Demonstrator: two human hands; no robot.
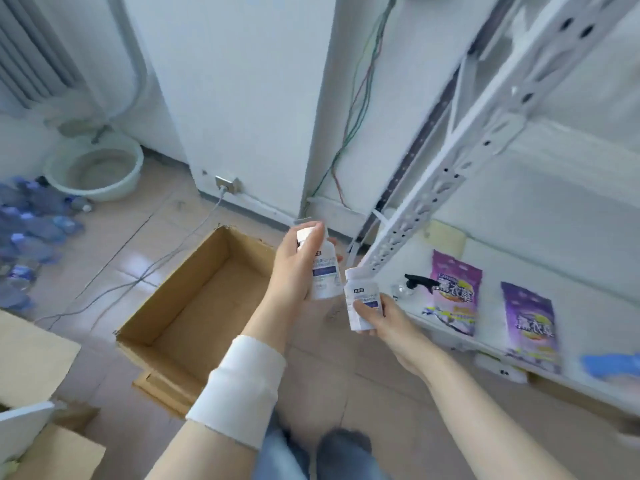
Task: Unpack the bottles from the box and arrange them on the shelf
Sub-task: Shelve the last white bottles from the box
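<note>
My left hand (294, 268) grips a white bottle (323, 271) with a blue label, held upright above the floor right of the box. My right hand (384, 318) holds a second white bottle (360, 299) of the same kind, just below and right of the first. An open cardboard box (194, 306) lies on the floor to the left; what I see of its inside holds nothing. The white metal shelf (450, 188) stands at the right, its lowest board (519, 271) close to my right hand.
On the lowest shelf board stand two purple pouches (457, 292) (530, 323), a black spray trigger (415, 282) and a blue object (609, 365). Blue water bottles (31, 233) and a basin (95, 168) lie at the far left. Cables (156, 268) cross the floor. More cardboard (34, 368) sits at the lower left.
</note>
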